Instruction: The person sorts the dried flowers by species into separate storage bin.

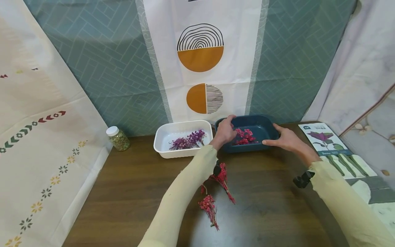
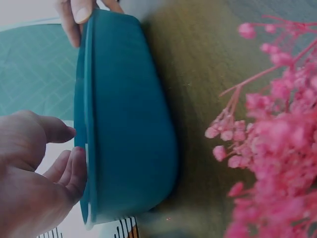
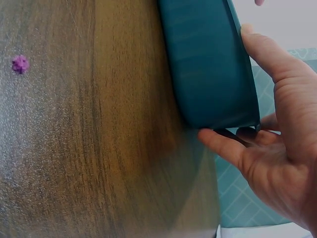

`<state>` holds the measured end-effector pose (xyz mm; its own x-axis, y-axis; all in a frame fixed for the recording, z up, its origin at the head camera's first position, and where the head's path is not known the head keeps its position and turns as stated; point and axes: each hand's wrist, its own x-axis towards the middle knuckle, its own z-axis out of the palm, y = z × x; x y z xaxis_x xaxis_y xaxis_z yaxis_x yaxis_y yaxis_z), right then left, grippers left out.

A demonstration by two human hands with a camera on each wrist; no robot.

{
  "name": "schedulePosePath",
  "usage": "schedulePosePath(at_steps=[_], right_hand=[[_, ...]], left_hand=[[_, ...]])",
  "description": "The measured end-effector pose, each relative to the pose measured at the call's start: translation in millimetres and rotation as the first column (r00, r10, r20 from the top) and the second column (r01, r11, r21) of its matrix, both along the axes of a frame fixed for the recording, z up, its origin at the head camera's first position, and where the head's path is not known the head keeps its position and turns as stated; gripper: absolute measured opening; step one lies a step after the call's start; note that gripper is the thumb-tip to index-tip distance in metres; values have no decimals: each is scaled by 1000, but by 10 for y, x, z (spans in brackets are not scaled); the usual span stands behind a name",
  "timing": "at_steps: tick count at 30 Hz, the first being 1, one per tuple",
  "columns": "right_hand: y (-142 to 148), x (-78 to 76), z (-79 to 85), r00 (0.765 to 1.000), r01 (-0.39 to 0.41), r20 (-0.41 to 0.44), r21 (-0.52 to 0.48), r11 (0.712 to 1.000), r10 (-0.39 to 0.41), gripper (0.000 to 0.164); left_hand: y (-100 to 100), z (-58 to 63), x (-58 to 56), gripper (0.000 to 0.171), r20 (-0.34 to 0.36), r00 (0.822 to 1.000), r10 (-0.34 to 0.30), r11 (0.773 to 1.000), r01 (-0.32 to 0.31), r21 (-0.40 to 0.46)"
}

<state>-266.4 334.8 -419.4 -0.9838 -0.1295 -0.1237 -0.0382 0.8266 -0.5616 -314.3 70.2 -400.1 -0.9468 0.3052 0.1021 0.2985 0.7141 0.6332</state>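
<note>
A dark blue tub (image 1: pixel 265 147) stands at the back of the table with red-pink dried flowers (image 1: pixel 245 137) inside. My right hand (image 1: pixel 288 139) grips its right end, thumb at the near rim and fingers round the end wall (image 3: pixel 218 74). Over the tub's left end is my left hand (image 1: pixel 225 132), its fingers loosely bent and reaching past the rim, a gap showing between thumb and fingertips (image 2: pixel 77 171). Nothing shows between them. Red dried flower bunches (image 1: pixel 222 176) lie on the table below my left forearm, and another bunch (image 1: pixel 208 207) lies nearer.
Left of the tub, a white tub (image 1: pixel 172 154) holds purple dried flowers (image 1: pixel 188 140). A white-lidded jar (image 1: pixel 118 139) stands farther left. At the right lies a card with a purple flower picture (image 1: pixel 324 137). A small purple bloom (image 3: pixel 20 64) is on the wooden table (image 1: pixel 139 192).
</note>
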Motion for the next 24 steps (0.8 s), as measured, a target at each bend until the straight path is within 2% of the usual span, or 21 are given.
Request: schedulePosePath(at_steps=[6,10,16,18,21,24], right_hand=[[-10,0,-8,1000,-4,-6,11,1000,4,120],[-8,-7,11,1000,-3,-10,8,1000,3,119],[-14,-34,56,1000,-12,-14,10,1000,12,119],[-12,-40,62,1000,-12,-15,14,1000,12,119],[-10,-30,57,1000,-12,-3,20,1000,12,118],[-12,-10,35,1000,-10,15,16,1000,10,119]], left_hand=[[-70,-31,57,61,-24,999,-33,999,33,-9],[-215,27,175,53,-75,996,-50,998,53,42],[-610,90,497,39,-146,989,-13,980,42,197],[-766,86,629,36,-137,990,15,973,17,230],[-1006,32,819,35,-104,993,62,976,-39,212],[-1233,-56,1006,40,-51,994,92,987,-85,136]])
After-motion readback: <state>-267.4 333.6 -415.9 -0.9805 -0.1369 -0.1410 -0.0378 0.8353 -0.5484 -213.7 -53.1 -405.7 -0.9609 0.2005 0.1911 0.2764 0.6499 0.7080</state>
